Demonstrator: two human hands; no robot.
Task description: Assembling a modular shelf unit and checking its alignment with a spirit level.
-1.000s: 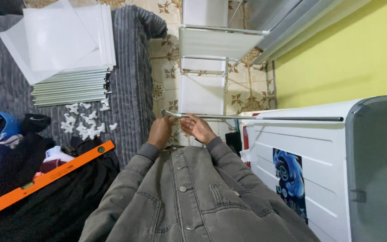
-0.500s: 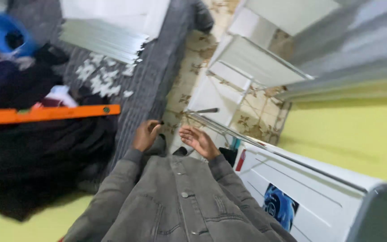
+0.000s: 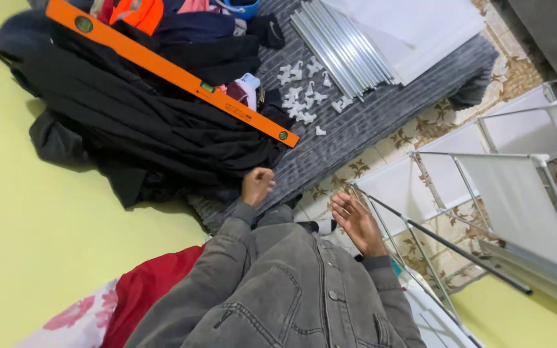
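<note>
Hands are hovering empty over a half-built wire-and-panel rack (image 3: pixel 485 193): the left hand (image 3: pixel 256 185) is curling into a loose fist, fingers folded in on nothing, above the edge of a grey mat (image 3: pixel 381 122), while the right hand (image 3: pixel 358 224) is lying open, fingers spread, just beside a dark metal rod (image 3: pixel 446 243) slanting across the rack's frame. White plastic connectors (image 3: pixel 304 96) and a bundle of metal rods (image 3: pixel 343 45) are waiting on the mat, near an orange spirit level (image 3: pixel 175 71) resting on dark clothing (image 3: pixel 136 122). To my eye, seating that rod squarely calls for a firm grip close to its near end, steadying the frame with the other hand.
</note>
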